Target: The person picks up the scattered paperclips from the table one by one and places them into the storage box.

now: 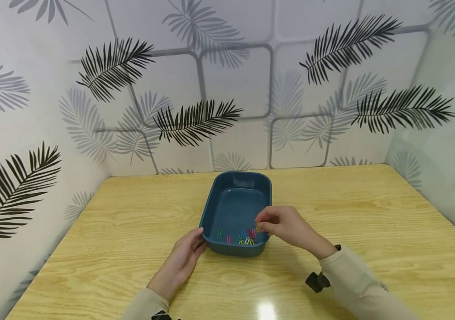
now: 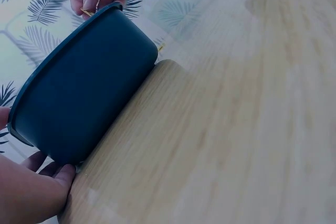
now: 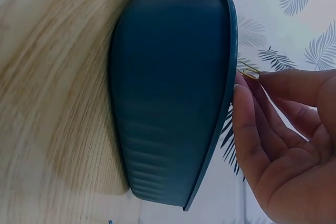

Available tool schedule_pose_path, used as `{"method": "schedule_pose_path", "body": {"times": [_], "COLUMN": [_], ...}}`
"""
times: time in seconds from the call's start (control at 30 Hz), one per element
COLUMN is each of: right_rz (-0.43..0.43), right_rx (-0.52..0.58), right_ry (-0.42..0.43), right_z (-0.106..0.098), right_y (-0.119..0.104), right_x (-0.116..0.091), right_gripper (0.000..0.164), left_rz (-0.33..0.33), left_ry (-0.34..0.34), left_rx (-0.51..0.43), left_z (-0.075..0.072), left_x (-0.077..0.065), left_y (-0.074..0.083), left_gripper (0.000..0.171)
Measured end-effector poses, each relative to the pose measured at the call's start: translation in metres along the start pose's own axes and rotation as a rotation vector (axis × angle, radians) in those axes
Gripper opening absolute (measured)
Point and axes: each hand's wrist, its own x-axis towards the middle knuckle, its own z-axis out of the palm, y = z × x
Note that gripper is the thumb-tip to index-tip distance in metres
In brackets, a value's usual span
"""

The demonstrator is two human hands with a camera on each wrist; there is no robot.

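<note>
A dark blue plastic tray (image 1: 235,204) stands on the table with several coloured paper clips (image 1: 247,240) gathered mostly in its near right part. My left hand (image 1: 187,255) grips the tray's near left corner, thumb at the rim and fingers against the outer wall below. Over the right side of the tray, my right hand (image 1: 287,224) pinches a yellow paper clip (image 3: 249,71) between thumb and fingertip. In the right wrist view its other fingers are beside the rim. A green clip (image 1: 219,233) and a pink clip (image 1: 228,239) lie apart from the cluster.
The wooden table (image 1: 143,204) extends to both sides of the tray. Behind it rises a pale wall (image 1: 235,146) patterned with leaves. A small yellow thing (image 2: 161,48) shows beyond the tray's base in the left wrist view. Black wrist gear (image 1: 317,282) sits at the right sleeve.
</note>
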Motion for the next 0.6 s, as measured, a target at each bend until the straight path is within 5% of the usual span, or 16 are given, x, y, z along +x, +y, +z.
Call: {"method": "schedule_pose_path", "body": {"times": [0.6], "right_rz": [-0.005], "right_rx": [0.004], "right_ry": [0.019], "right_z": [0.0033], "right_y": [-0.0021], "right_x": [-0.0004], "right_gripper": [0.009], "left_rz": [-0.004], "left_ry": [0.011], "left_rx": [-0.015], "left_z": [-0.0004], "left_x": [0.0012], "left_y": [-0.0001], "left_gripper": [0.045]}}
